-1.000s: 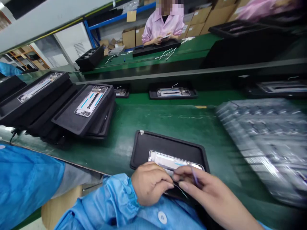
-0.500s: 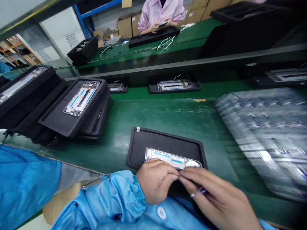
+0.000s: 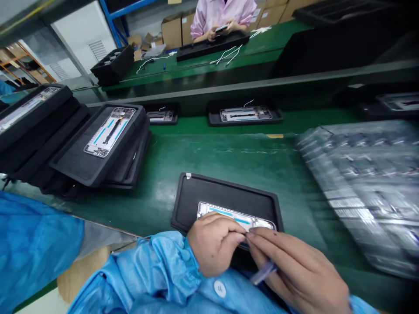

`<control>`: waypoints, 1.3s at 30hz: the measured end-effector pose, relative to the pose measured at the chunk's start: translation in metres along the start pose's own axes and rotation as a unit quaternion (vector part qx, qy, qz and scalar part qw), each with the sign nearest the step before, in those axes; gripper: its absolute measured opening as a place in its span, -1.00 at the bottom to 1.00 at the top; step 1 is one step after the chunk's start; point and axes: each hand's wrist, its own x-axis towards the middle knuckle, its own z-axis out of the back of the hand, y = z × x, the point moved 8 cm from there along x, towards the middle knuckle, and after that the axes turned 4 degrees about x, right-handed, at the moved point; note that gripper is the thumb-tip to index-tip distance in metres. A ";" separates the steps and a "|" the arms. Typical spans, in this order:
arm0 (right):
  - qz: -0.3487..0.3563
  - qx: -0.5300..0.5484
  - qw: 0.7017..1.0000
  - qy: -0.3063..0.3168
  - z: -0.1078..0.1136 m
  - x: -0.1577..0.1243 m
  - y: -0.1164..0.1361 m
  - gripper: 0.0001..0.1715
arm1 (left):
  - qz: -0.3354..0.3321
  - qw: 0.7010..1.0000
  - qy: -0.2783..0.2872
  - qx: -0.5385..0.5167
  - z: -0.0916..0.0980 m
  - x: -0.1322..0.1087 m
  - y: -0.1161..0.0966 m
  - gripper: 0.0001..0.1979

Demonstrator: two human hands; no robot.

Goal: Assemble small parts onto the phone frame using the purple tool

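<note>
A phone frame [image 3: 250, 221], marked with blue strips, is lying in a black tray [image 3: 209, 192], toward the tray's near right corner. The tray is resting close to the near edge of the green surface [image 3: 170, 161], and a white tab [image 3: 188, 175] is marking its far left corner. Above the frame's near side, the left hand [image 3: 214, 244] is pinching with its grip closed at thumb and forefinger; whether a small part is sitting between them cannot be told. The right hand [image 3: 299, 261] is meeting those fingertips with its own, its grip also enclosing a slender violet-tinted implement [image 3: 264, 272], partly blurred. Toward the surface's left end, a tray stack [image 3: 72, 163] is standing, its top tray bearing another frame [image 3: 109, 131]; a taller stack [image 3: 36, 131] is standing just beside it, farther left. Clear plastic trays [image 3: 363, 187] are covering the right part of the surface, blurred. Beyond the far edge, a row of black trays [image 3: 214, 120] is lying along a green strip. Farther back, a co-worker in pink [image 3: 216, 15] is holding a small device above a long black tray [image 3: 209, 49], with white cables [image 3: 225, 56] lying near it.
</note>
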 end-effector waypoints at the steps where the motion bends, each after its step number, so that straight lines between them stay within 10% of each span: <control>1: 0.016 -0.021 1.000 0.009 -0.002 0.001 -0.004 -0.70 | -0.015 1.000 -0.007 0.011 0.004 0.002 0.000 -0.81; 11: 0.065 -0.135 0.979 0.139 -0.042 0.013 -0.042 -0.69 | 0.007 0.959 0.083 0.270 0.010 0.015 0.035 -0.70; 39: 0.039 -0.117 0.978 0.170 -0.042 0.023 -0.042 -0.76 | 0.045 0.957 0.139 0.251 0.002 0.013 0.044 -0.73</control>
